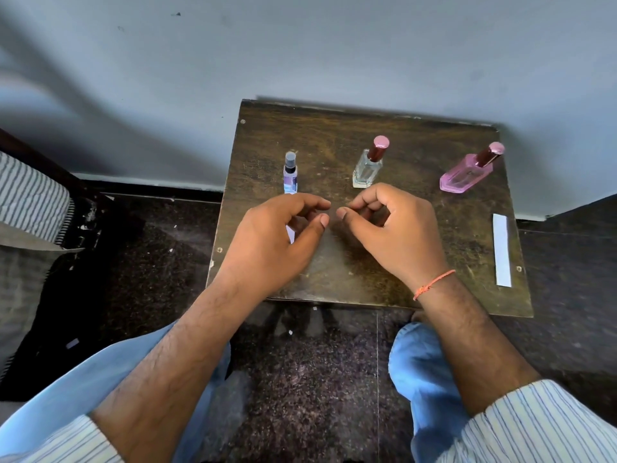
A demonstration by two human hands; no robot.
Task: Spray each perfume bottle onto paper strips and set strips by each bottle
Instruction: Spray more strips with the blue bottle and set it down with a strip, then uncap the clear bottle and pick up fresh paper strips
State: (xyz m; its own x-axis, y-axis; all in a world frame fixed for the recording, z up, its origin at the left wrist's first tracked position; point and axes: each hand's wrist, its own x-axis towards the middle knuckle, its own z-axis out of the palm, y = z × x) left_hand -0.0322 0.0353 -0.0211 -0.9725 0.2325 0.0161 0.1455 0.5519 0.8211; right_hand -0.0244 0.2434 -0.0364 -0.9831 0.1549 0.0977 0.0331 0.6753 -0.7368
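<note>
Three perfume bottles stand in a row on the small wooden table (pixel 367 279): a small purple bottle (pixel 290 177) at the left, a clear bottle with a pink cap (pixel 368 163) in the middle, and a pink bottle (pixel 469 172) at the right. My left hand (pixel 277 238) hovers just in front of the purple bottle with loosely curled fingers. A bit of a white paper strip (pixel 290 234) shows beneath those fingers; the rest is hidden. My right hand (pixel 387 228) is in front of the clear bottle, its fingers loosely curled and holding nothing. A second white strip (pixel 501 250) lies near the table's right edge.
The table stands against a grey wall (pixel 300 55) on a dark speckled floor (pixel 300 379). My knees in blue trousers (pixel 420 369) are under its front edge. Striped bedding (pixel 30 198) lies at the far left.
</note>
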